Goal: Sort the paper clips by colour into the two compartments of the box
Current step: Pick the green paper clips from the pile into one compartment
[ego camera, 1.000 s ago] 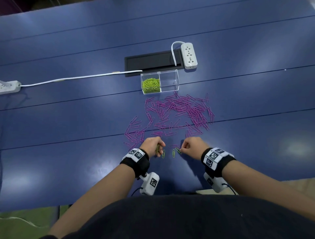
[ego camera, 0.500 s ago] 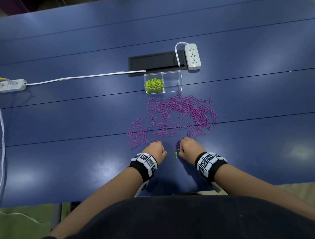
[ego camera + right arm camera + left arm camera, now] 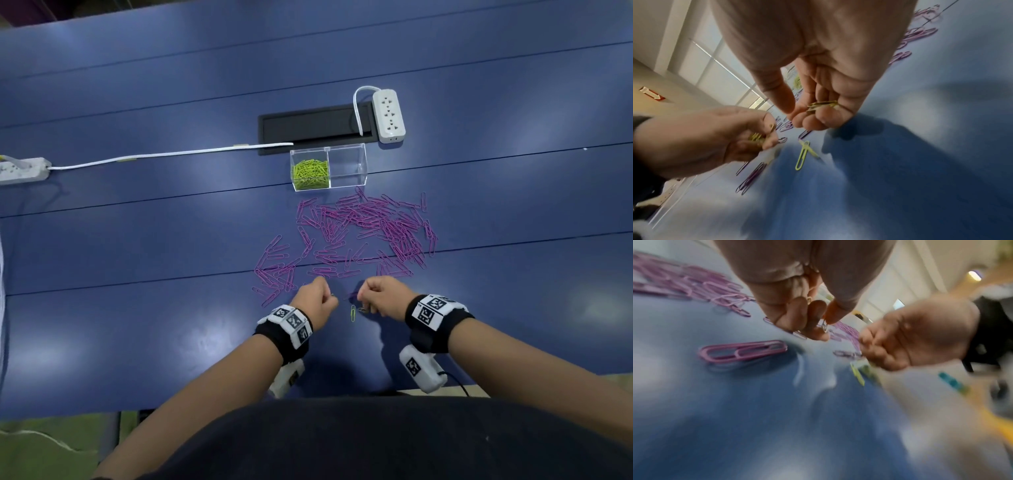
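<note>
A clear two-compartment box (image 3: 363, 161) stands past the clips; its left half holds green paper clips (image 3: 310, 173), its right half (image 3: 347, 168) looks bare. Purple clips (image 3: 359, 233) lie scattered between the box and my hands. My left hand (image 3: 329, 302) is curled round a few green clips (image 3: 756, 138). Several green clips (image 3: 822, 104) sit pinched in the bent fingers of my right hand (image 3: 365, 305). One green clip (image 3: 352, 312) lies on the blue table between the two hands, with a purple clip (image 3: 744, 351) close by.
A white power strip (image 3: 388, 114) and a black cable hatch (image 3: 308, 128) sit behind the box. A second strip (image 3: 20, 169) with a white cable (image 3: 164, 155) lies far left. The table's near edge (image 3: 205, 409) runs just below my wrists.
Three green clips lay between my hands a second ago; now one is left on the table. Both hands closed on clips and drew slightly apart.
</note>
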### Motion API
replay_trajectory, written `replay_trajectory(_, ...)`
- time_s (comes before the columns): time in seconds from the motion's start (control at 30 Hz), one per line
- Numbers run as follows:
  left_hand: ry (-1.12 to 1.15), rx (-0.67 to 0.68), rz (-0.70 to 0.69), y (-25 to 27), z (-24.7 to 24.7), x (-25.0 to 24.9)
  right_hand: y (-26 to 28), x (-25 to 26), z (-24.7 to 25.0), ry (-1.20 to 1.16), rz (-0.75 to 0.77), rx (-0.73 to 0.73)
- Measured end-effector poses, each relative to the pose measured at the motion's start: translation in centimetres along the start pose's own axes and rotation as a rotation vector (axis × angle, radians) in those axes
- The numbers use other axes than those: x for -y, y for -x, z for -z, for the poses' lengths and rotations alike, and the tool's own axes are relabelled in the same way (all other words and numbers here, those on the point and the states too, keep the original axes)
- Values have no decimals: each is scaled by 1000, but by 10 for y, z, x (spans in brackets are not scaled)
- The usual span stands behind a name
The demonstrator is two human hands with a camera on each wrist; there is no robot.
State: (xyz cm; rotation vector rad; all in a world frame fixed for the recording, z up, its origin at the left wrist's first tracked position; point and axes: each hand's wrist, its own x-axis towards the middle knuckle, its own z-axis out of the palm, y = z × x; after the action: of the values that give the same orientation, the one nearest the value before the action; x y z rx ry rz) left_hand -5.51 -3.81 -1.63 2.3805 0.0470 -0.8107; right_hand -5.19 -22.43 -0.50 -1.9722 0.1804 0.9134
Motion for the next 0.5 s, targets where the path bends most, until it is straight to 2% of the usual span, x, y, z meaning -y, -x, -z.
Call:
replay_trajectory(0.07,137,-81,74,-7,9,-4,-2,2,-4,33,32,35)
replay_trajectory(0.13,240,-126,112,-15,23,-11,-3,2,-4,185,108,32)
replay_trajectory(0.23,322,-107,84,-22,40,-18,-2,-1,3,343,179,-3)
replay_trajectory(0.37,232,44,7,-12,33,-26,6,-8,12,506,260,-10)
replay_trajectory(0.43,122,71,-8,-7,24,-26,11,-8,8,582,309,13)
replay_trajectory(0.5,16,88,-25,-5,14,-26,11,-8,-2,605,294,-8)
